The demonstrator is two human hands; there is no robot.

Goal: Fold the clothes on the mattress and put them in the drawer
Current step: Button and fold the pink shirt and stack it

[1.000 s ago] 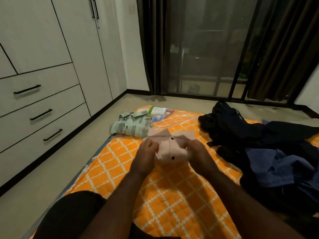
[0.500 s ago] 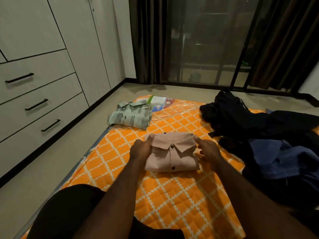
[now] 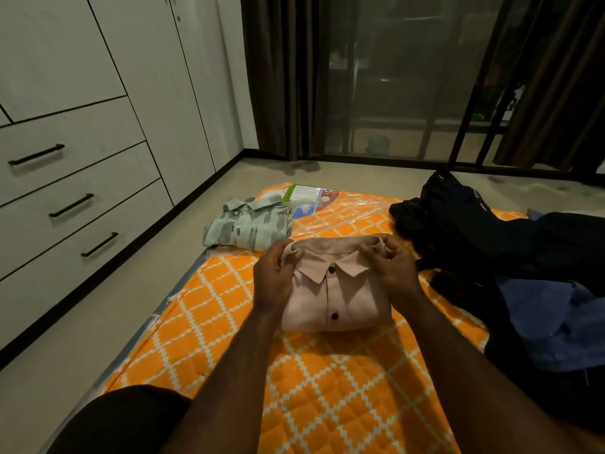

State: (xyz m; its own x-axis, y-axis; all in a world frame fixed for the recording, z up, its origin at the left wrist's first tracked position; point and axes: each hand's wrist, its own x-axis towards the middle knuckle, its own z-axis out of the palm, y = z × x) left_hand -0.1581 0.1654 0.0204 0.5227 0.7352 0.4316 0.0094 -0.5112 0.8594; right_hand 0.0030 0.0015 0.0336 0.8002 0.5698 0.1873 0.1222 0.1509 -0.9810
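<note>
— How many folded shirts are there?
— Two: a pink shirt (image 3: pixel 337 299) mid-mattress (image 3: pixel 327 394), and a green patterned shirt (image 3: pixel 248 229) at eleven o'clock from it.
— Buttons showing on the pink one?
— Two dark buttons (image 3: pixel 334 316).
— Unfolded clothes?
— One heap (image 3: pixel 474 231) at three o'clock. One blue shirt (image 3: pixel 550 319) shows in it; the dark pieces run together, so I cannot count them.
— Drawers?
— Three drawers (image 3: pixel 98 178) at nine o'clock, each with one black handle (image 3: pixel 71 205), so three handles.
— Hands?
— Two, the left hand (image 3: pixel 278 280) and the right hand (image 3: pixel 397 276). Also one mattress, and one printed label (image 3: pixel 311 196) at twelve o'clock.
</note>
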